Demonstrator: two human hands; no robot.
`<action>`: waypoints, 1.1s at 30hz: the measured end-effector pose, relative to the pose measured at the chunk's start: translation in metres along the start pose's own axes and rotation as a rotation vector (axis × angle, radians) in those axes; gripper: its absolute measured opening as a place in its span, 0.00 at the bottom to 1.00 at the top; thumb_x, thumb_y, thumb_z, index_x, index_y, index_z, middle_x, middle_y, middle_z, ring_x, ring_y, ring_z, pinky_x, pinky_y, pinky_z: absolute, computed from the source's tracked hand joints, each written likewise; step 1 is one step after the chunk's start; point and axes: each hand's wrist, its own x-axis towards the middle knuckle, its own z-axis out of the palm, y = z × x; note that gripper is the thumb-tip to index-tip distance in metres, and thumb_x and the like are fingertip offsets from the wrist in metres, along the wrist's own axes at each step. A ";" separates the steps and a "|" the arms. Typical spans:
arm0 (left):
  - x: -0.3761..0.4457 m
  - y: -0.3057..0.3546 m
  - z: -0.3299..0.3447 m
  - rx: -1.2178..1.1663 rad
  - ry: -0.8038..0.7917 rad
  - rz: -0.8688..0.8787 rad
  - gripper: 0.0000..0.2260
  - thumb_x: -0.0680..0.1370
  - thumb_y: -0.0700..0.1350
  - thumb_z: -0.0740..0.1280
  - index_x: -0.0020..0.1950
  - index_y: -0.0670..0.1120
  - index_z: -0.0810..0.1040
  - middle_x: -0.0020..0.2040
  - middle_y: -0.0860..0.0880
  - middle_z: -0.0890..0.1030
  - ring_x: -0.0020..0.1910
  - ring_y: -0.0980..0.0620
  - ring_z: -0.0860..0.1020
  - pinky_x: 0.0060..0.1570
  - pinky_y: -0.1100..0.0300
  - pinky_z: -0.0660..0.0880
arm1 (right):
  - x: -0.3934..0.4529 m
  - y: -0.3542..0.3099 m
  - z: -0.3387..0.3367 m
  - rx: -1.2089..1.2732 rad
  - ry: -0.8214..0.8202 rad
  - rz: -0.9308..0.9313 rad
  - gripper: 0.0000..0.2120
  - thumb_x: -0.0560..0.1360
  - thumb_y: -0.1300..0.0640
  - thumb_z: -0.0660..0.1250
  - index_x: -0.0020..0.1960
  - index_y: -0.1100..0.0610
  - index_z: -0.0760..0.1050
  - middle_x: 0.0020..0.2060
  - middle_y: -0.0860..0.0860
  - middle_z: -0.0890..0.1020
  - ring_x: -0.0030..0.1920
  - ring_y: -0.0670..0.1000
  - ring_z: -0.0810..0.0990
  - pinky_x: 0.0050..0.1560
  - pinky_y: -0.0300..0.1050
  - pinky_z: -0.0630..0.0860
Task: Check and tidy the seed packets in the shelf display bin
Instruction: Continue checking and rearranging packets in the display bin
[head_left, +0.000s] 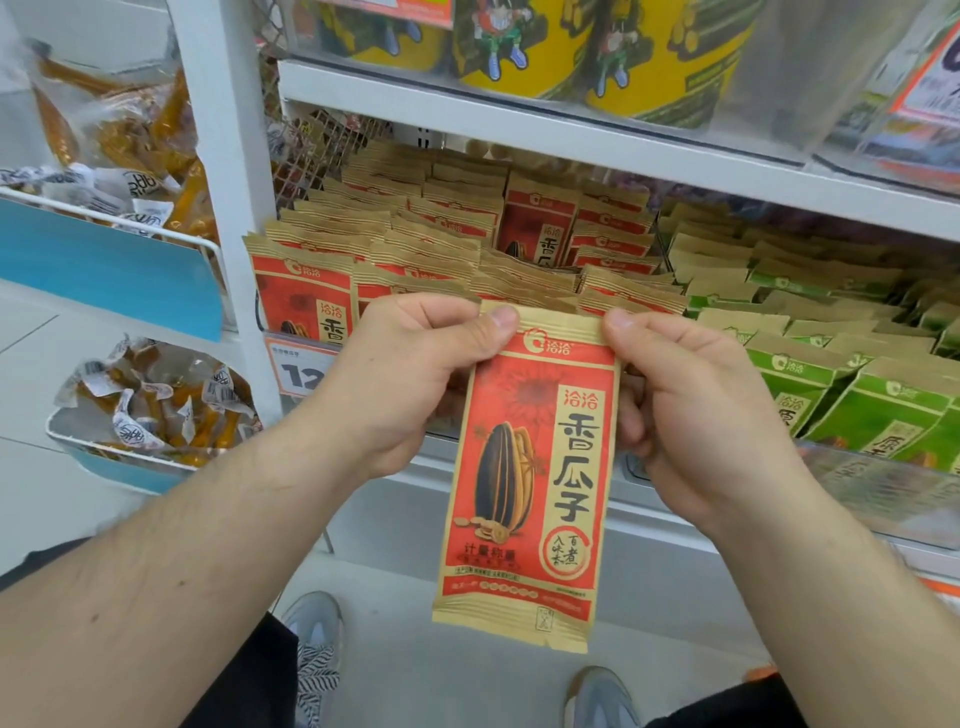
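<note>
From the head view, both hands were up in front of the shelf: the left hand (415, 374) pinched the top left corner of a red packet (530, 478), thumb on the front and fingers curled behind, and the right hand (691, 400) pinched the top right corner the same way. The packet hung upright and face-on, clear of the bin (883, 493), its lower end dangling free above the floor (441, 675) and the shoes (314, 618). The risk, as I read it, was that thin corner grip: only the sealed top strip was caught, so a slip of either thumb would likely swing the packet sideways or drop it to the floor. A hard tug apart could also crease or tear the seal. Going back in looked tight too. The red packets (415, 249) stood packed in leaning rows right behind the knuckles, their top edges touching one another, so pushing this one in carelessly could tip a row or bend its neighbours. The green packets (810, 374) sat just beside to the right, and a stray return could land it among them. The upper shelf (571, 124) hung low over the back rows, leaving little headroom there, and the upright post (223, 208) closed off the left. Open room lay toward the person and below, in front of the bin's clear lip; the front row looked the easiest slot.
</note>
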 end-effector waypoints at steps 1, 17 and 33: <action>0.000 0.001 0.000 -0.004 0.003 -0.003 0.20 0.64 0.49 0.70 0.44 0.32 0.78 0.31 0.45 0.78 0.25 0.52 0.74 0.24 0.65 0.69 | 0.000 0.000 0.000 -0.010 -0.003 0.005 0.19 0.79 0.54 0.63 0.30 0.55 0.75 0.19 0.51 0.70 0.19 0.47 0.63 0.20 0.35 0.57; 0.000 0.003 0.002 -0.002 0.067 0.055 0.12 0.66 0.48 0.70 0.37 0.39 0.77 0.29 0.46 0.76 0.23 0.54 0.73 0.23 0.66 0.69 | -0.003 -0.001 0.001 -0.195 -0.110 0.120 0.16 0.77 0.51 0.66 0.35 0.59 0.74 0.21 0.52 0.76 0.20 0.47 0.66 0.19 0.33 0.59; -0.009 0.005 0.002 0.028 -0.171 -0.088 0.13 0.65 0.46 0.71 0.48 0.44 0.82 0.44 0.43 0.86 0.38 0.47 0.84 0.42 0.50 0.82 | 0.001 0.003 -0.009 -0.144 -0.179 0.031 0.17 0.66 0.45 0.68 0.42 0.60 0.77 0.26 0.52 0.79 0.22 0.47 0.69 0.20 0.35 0.63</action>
